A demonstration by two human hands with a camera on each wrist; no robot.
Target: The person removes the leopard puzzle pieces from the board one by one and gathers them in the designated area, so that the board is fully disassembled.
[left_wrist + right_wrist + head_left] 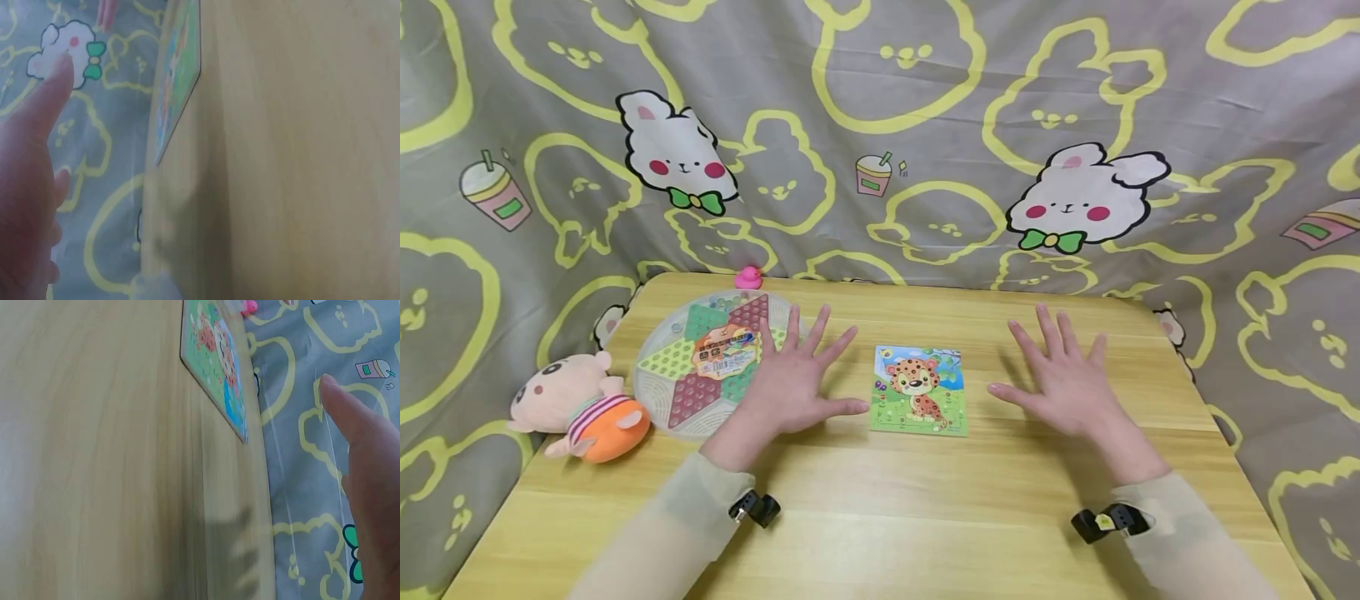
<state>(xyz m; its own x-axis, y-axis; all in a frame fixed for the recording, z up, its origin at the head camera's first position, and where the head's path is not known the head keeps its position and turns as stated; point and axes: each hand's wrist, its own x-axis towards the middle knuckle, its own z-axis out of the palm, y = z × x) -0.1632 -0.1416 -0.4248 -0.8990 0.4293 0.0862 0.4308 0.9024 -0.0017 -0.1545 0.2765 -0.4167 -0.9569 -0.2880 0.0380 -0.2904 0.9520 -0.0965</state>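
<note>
Between the left hand (805, 383) and the right hand (1063, 387), on the wooden table (887, 517): one leopard picture board (917, 392), flat and ungripped.

From my remote station I record both hands raised off the wood, fingers splayed, grasping nothing; the left is the nearer to the board and, in the head view, partly covers the round game board (696, 396). I judge the picture board light and stiff, given its thin, straight edge (material undetermined: card or thin wood). Its printed face looks smooth, so a flat fingertip may slip; I rate a pinch on opposite side edges as the soundest hold. Corners are probably the weak points. Whether the face holds loose pieces I cannot tell, so I advise level handling.
</note>
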